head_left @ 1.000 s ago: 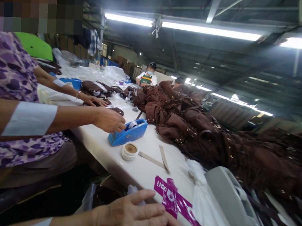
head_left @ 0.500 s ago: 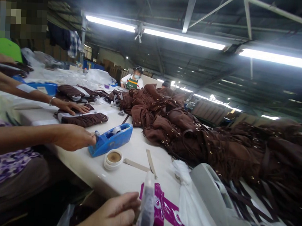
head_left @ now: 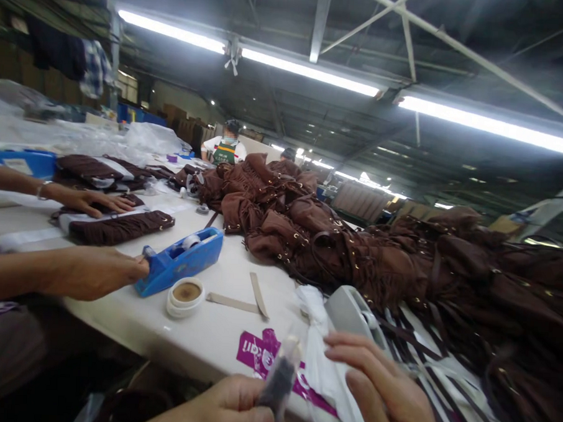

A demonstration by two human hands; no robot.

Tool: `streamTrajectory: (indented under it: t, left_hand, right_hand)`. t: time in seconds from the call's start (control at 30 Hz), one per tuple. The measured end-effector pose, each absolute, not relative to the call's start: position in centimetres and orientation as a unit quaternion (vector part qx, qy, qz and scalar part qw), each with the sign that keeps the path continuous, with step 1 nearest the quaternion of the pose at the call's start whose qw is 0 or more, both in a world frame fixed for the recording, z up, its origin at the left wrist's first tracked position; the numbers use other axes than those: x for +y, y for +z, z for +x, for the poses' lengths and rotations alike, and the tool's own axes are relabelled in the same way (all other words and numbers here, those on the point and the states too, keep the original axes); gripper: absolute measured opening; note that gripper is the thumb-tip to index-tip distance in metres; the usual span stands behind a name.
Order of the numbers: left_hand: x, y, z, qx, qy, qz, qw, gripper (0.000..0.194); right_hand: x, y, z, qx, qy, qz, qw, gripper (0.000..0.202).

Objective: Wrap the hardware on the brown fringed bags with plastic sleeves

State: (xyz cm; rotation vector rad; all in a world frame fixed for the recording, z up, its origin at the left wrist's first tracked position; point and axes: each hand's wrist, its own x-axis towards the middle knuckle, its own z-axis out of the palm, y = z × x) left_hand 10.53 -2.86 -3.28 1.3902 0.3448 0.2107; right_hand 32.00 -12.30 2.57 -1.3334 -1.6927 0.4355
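Note:
At the bottom middle, my left hand is closed around a narrow see-through plastic packet with something dark inside; its exact kind I cannot make out. To the right, my right hand has its fingers stretched out and apart, holding nothing. Purple plastic packaging with white lettering lies on the table behind the packet. Beyond my right hand is a bundle of white material, beside a grey tape dispenser-like device.
A co-worker's hand touches a blue tape dispenser; another hand rests on a folded brown bundle. A round white tub and two flat strips lie near. Brown fringed bags are heaped behind.
My view has turned right, so the table things sit further left. My right hand has come into view. The packet in my left hand now leans right, and more of the purple packaging shows.

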Motion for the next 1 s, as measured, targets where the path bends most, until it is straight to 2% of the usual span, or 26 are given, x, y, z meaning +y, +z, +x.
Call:
streamTrajectory:
  t: [0.07,0.1,0.17,0.23,0.3,0.37,0.43,0.53,0.6,0.67,0.77,0.87,1.0]
  left_hand:
    - [-3.5,-0.9,10.8,0.128,0.062,0.662,0.736,0.030]
    - [-3.8,-0.1,11.0,0.124,0.042,0.672,0.729,0.025]
    - [-4.2,1.0,11.5,0.122,-0.005,0.676,0.727,0.017]
    - [-4.2,1.1,11.9,0.126,-0.049,0.665,0.735,0.012]
    - [-3.8,0.6,12.0,0.125,-0.081,0.638,0.755,0.013]
    - [-3.0,-0.4,12.0,0.121,-0.105,0.602,0.782,0.019]
    - [-2.3,-1.6,11.8,0.112,-0.090,0.551,0.822,0.026]
    - [-2.1,-4.4,11.4,0.100,-0.031,0.476,0.873,0.034]
    - [-2.8,-6.7,11.1,0.099,-0.006,0.446,0.889,0.027]
    - [-3.9,-8.9,10.7,0.123,0.029,0.434,0.892,0.022]
    - [-5.5,-10.3,10.1,0.177,0.095,0.435,0.878,0.038]
    - [-6.3,-9.6,9.5,0.218,0.190,0.489,0.823,0.055]
    - [-6.0,-8.9,9.4,0.260,0.372,0.658,0.601,0.060]
  right_hand:
    - [-11.6,6.1,32.4,-0.768,0.083,-0.528,0.353,0.023]
    - [-11.1,7.7,32.3,-0.800,0.097,-0.509,0.301,0.027]
    - [-10.2,9.8,31.9,-0.814,0.200,-0.511,0.191,0.029]
    - [-9.7,10.2,31.7,-0.768,0.362,-0.520,0.098,0.024]
    - [-9.6,9.0,31.8,-0.664,0.540,-0.516,0.042,0.031]
    - [-10.0,6.9,32.3,-0.544,0.683,-0.487,0.028,0.045]
    - [-10.8,4.4,32.9,-0.481,0.750,-0.449,0.067,0.053]
    - [-12.7,0.7,33.3,-0.456,0.746,-0.413,0.255,0.056]
    - [-13.9,-1.2,33.1,-0.419,0.722,-0.407,0.370,0.058]
    - [-14.8,-2.7,32.4,-0.378,0.709,-0.407,0.434,0.055]
    - [-14.8,-4.0,30.5,-0.340,0.709,-0.384,0.484,0.046]
    - [-13.3,-5.0,28.7,-0.373,0.692,-0.321,0.529,0.039]
    - [-11.2,-6.1,28.0,-0.432,0.647,-0.270,0.567,0.017]
